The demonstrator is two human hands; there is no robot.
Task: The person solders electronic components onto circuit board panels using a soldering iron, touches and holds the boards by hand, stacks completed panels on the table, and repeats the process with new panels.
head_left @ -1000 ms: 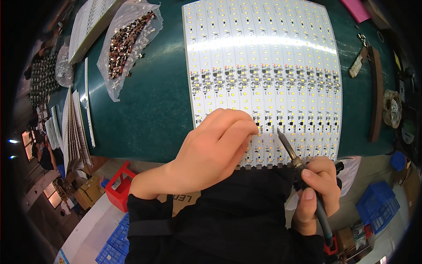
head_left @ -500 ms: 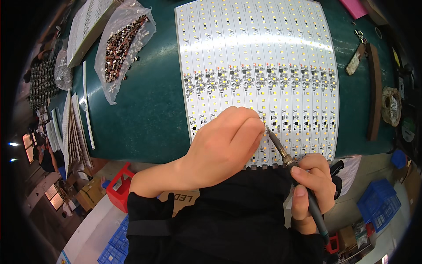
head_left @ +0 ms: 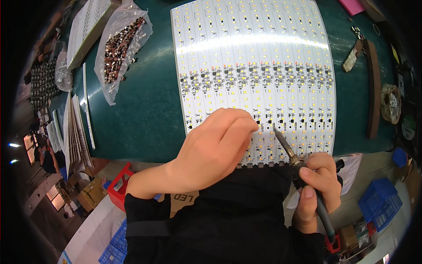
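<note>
While the left hand [head_left: 213, 145] keeps its place low on the sheet of LED strip boards [head_left: 255, 83], the soldering iron [head_left: 291, 154] has drawn off a little to the right. Half a second ago its tip met the left fingertips, or very nearly; now a narrow band of white board shows between them.

Right hand [head_left: 323, 180]: clamped round the iron's dark handle, tip slanting up and away toward the left hand. Whether the tip touches the board, cannot tell.

Left hand: fingers curled together, back upward, thumb side hidden. Cannot tell if anything is pinched underneath.

Sheet lies beneath the left fingers and the iron tip, running out well beyond both hands on the green surface [head_left: 145, 123]. Dark components sit in a row just right of the left fingertips. Sheet has also slid slightly leftward in view; the surroundings shift too, so probably head movement, at least in part.

Reading: a gap between contacts, work seemingly under way along that row. Joints too small to judge.

Beyond the left hand, up and left: clear plastic bag [head_left: 139, 42] with small reddish-brown and metallic parts [head_left: 116, 55]. Well right of the right hand and farther out: brown bar [head_left: 373, 92].
</note>
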